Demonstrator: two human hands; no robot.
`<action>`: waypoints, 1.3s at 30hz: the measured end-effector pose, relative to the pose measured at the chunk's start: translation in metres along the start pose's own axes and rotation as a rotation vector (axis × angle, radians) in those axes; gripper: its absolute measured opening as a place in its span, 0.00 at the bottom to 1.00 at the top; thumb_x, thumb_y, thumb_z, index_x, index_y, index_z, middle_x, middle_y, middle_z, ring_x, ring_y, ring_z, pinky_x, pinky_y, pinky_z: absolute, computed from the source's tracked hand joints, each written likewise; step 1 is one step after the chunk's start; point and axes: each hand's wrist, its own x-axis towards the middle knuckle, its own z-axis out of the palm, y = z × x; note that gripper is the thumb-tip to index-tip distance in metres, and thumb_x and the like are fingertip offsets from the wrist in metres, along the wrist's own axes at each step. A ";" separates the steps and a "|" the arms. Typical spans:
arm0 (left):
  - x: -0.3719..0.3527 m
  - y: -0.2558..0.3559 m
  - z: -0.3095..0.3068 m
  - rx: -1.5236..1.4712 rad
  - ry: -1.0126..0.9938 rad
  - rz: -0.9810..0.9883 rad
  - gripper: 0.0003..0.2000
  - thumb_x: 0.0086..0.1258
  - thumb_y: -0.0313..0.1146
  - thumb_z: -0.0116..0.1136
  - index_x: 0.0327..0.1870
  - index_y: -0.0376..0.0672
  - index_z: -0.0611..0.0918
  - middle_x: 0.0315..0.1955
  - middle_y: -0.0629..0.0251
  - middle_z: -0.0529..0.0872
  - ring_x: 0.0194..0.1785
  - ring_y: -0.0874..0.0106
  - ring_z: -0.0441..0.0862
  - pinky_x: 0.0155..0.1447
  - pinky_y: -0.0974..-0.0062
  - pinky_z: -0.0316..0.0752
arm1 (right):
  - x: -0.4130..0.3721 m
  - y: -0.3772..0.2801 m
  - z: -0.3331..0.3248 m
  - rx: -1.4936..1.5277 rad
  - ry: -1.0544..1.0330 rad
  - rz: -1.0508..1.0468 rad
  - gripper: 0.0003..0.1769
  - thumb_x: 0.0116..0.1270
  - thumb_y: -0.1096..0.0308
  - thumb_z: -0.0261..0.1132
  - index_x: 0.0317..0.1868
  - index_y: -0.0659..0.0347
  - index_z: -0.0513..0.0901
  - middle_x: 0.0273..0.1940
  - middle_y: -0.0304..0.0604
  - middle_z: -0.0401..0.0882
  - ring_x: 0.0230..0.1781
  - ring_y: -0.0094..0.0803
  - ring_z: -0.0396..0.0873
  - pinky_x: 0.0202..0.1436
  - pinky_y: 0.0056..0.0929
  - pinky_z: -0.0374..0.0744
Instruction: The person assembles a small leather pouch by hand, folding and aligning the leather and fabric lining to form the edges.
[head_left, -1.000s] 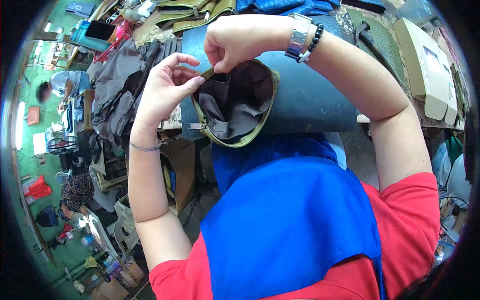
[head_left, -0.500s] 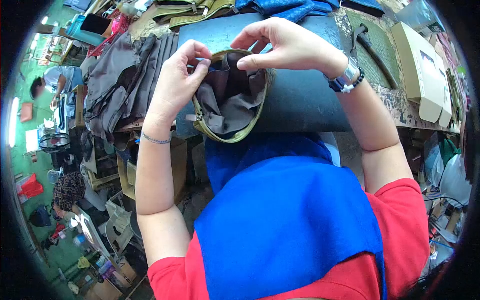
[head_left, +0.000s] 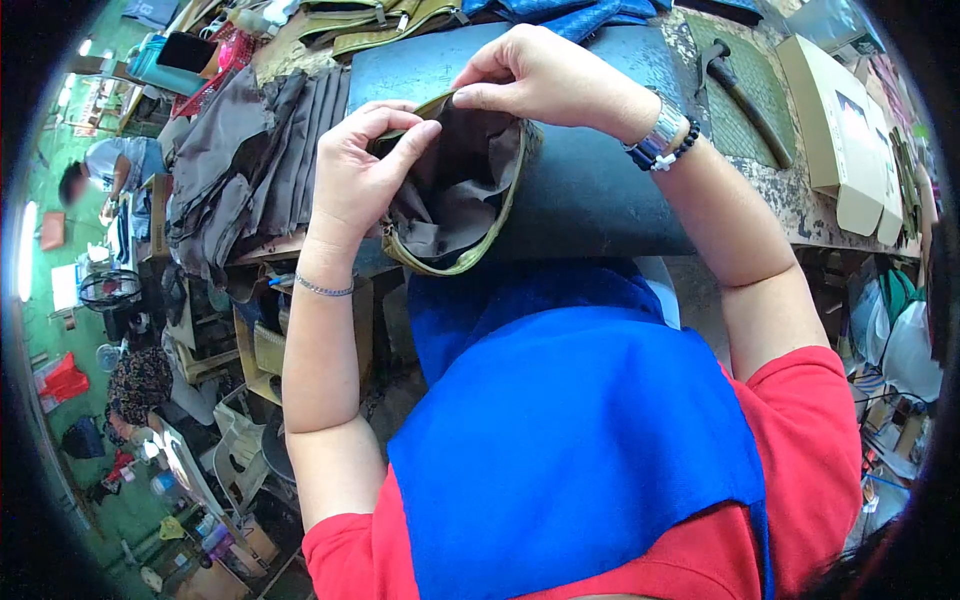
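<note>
- One pouch: left hand pinches its left rim, right hand pinches the top rim.
- One hammer, one box, a cloth pile share the counter.

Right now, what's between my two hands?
Head view: the open pouch, its brown lining showing; left hand and right hand pinch its olive zipper rim.

We can read no words, numbers or brand marks anywhere here. The flat pale cardboard box at the right edge of the workbench carries a dark printed patch, too small and skewed for us to make out. The olive-rimmed fabric pouch with brown lining shows us no legible label, and the silver metal wristwatch shows only its band.
</note>
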 end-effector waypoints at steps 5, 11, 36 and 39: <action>-0.004 -0.006 -0.001 -0.153 0.016 -0.133 0.06 0.65 0.29 0.71 0.35 0.35 0.88 0.36 0.66 0.88 0.41 0.79 0.81 0.50 0.80 0.75 | 0.004 0.008 -0.002 0.064 -0.052 0.031 0.15 0.70 0.63 0.69 0.47 0.67 0.88 0.33 0.41 0.89 0.33 0.21 0.83 0.42 0.24 0.82; -0.003 -0.007 0.001 -0.202 0.024 -0.183 0.07 0.65 0.30 0.70 0.34 0.36 0.88 0.31 0.72 0.87 0.35 0.84 0.78 0.43 0.84 0.74 | 0.006 0.003 -0.003 0.038 -0.078 0.034 0.15 0.70 0.63 0.68 0.45 0.69 0.87 0.32 0.40 0.88 0.32 0.21 0.83 0.41 0.23 0.82; -0.015 0.002 -0.013 0.014 0.089 -0.048 0.07 0.65 0.29 0.69 0.35 0.34 0.87 0.45 0.53 0.89 0.48 0.70 0.86 0.56 0.75 0.77 | 0.013 0.015 -0.005 0.081 -0.151 0.015 0.14 0.70 0.62 0.69 0.44 0.67 0.87 0.30 0.35 0.86 0.30 0.17 0.80 0.37 0.21 0.81; -0.017 -0.003 -0.008 -0.147 0.103 -0.104 0.08 0.69 0.30 0.65 0.36 0.33 0.87 0.45 0.55 0.89 0.49 0.73 0.84 0.58 0.76 0.75 | 0.014 0.015 -0.006 0.114 -0.158 0.062 0.14 0.70 0.61 0.69 0.43 0.66 0.87 0.30 0.35 0.85 0.30 0.17 0.80 0.37 0.21 0.81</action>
